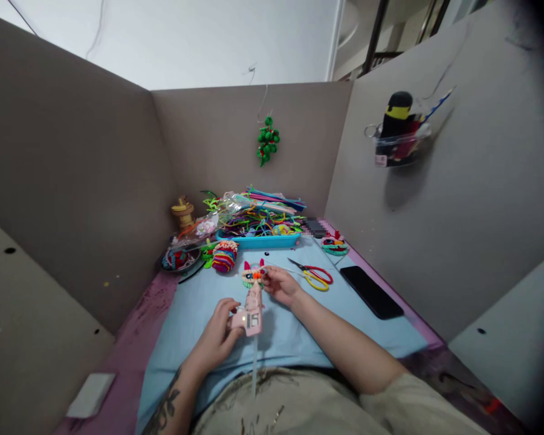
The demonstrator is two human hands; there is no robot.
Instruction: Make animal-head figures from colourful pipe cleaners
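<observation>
Blue mat [199,302] over purple table [131,338]: left hand [217,338] gripping pink glue gun [252,311], nozzle at small craft piece [252,275] pinched by right hand [283,285]. Scissors [315,277], phone [372,292] right of gun; tray [258,240] beyond; grey partition walls [95,181] round.

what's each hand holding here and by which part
The left hand grips the pink glue gun by its handle. The right hand pinches a small colourful pipe-cleaner figure at its right edge, at the gun's nozzle.
</observation>
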